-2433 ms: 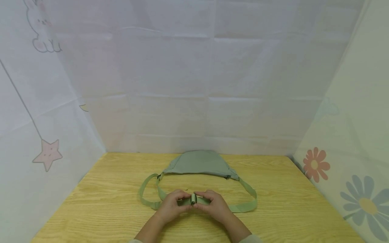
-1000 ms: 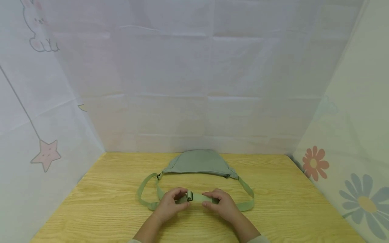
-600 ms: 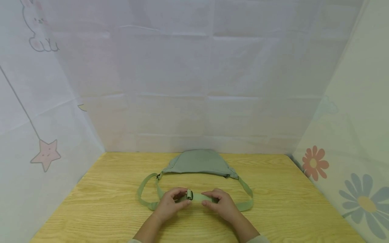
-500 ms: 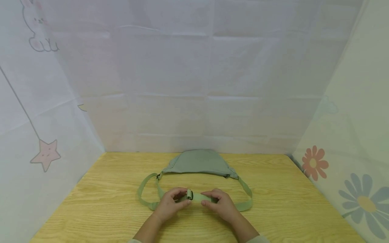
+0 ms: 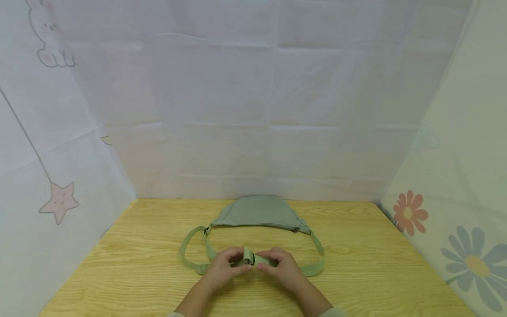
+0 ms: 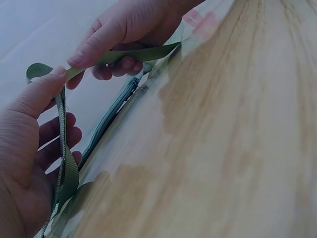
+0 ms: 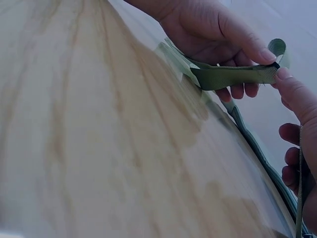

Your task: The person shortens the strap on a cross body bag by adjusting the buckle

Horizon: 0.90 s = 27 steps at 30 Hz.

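I saw the sage-green fabric waist bag (image 5: 259, 213) lying at the centre of the light wooden table (image 5: 130, 268), towards its far edge. Its green woven strap (image 5: 313, 269) looped forward across the lower middle of the head view. There my left hand (image 5: 223, 267) pinched the strap between thumb and curled fingers, and my right hand (image 5: 279, 269) pinched it just beside, thumb on top. Between the two hands the strap bulged up in a small loop (image 5: 248, 255).
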Motion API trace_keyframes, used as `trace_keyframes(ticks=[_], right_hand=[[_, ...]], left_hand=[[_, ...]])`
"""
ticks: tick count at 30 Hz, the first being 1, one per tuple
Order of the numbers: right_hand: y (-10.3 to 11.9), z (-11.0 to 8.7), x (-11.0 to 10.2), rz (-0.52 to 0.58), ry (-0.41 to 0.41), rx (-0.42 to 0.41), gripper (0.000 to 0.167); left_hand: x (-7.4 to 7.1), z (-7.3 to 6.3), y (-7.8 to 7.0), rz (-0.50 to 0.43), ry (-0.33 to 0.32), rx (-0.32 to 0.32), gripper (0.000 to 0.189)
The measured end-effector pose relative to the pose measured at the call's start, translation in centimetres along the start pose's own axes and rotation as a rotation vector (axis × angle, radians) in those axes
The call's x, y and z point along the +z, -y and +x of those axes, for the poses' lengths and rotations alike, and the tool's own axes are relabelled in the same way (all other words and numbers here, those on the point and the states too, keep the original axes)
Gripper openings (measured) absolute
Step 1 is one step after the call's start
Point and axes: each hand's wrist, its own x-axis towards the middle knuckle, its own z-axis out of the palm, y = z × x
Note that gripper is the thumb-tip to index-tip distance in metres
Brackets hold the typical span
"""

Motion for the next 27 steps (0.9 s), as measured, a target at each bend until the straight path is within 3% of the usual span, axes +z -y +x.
trace_keyframes(ticks=[12, 18, 27], right_hand=[[0.3, 0.1, 0.2, -0.052, 0.037, -0.002, 0.042], [0.3, 0.2, -0.1, -0.104, 0.058, 0.006, 0.049], [-0.4, -0.3, -1.4, -0.159, 0.002, 0.026, 0.048]], left_hand=[[0.1, -0.1, 0.0, 0.004, 0.002, 0.027, 0.04], [0.0, -0.1, 0.0, 0.023, -0.014, 0.008, 0.039], [-0.2, -0.1, -0.1, 0.001, -0.037, -0.028, 0.034]])
